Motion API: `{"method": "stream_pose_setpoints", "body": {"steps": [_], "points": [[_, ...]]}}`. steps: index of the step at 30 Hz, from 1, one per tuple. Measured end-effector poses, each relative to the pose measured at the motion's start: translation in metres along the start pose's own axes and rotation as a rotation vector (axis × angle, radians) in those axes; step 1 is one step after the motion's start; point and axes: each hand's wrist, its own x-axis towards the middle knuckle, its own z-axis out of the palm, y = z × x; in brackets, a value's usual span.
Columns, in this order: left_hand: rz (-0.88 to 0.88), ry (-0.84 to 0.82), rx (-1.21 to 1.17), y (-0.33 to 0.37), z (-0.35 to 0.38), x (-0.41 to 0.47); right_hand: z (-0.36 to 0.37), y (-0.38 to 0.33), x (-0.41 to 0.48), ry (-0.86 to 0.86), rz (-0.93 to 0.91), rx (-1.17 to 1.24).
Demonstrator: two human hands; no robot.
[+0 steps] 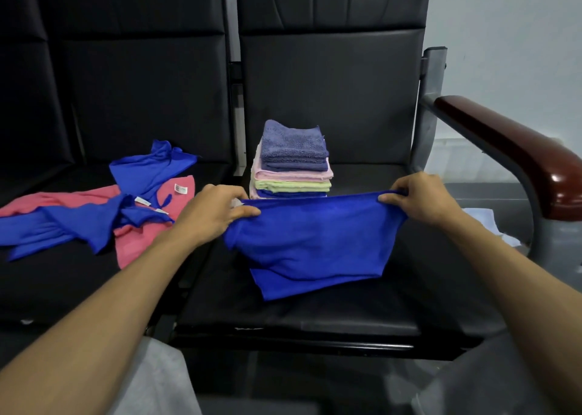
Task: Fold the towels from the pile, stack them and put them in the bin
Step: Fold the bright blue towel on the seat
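On dark, perhaps leather seat (346,310): towel (311,241)

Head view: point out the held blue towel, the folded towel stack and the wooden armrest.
blue cloth towel (311,241), head view, middle of the hanging cloth.
stack of folded towels (294,150), head view, purple top towel.
reddish-brown wooden armrest (504,140), head view, upper surface.

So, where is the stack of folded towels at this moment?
Head view: the stack of folded towels stands at the back of the right seat, just behind the blue towel gripped by the left hand and the right hand.
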Motion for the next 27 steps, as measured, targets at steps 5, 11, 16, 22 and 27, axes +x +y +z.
{"method": "stream_pose_setpoints", "body": {"steps": [5,11,16,22,27], "points": [[-0.032,0.074,-0.095,-0.002,-0.002,-0.003,0.003,0.008,-0.001,0.023,0.059,0.027],[-0.289,0.164,-0.523,-0.014,0.009,-0.002,0.008,0.000,-0.004,0.139,0.192,0.335],[-0.271,0.320,-0.716,0.004,-0.021,0.026,-0.011,-0.025,0.021,0.339,0.128,0.458],[-0.152,0.540,-1.000,0.049,-0.091,0.070,-0.077,-0.070,0.054,0.574,0.000,0.565],[-0.104,0.697,-1.064,0.068,-0.110,0.062,-0.101,-0.081,0.046,0.589,-0.056,0.558]]}}
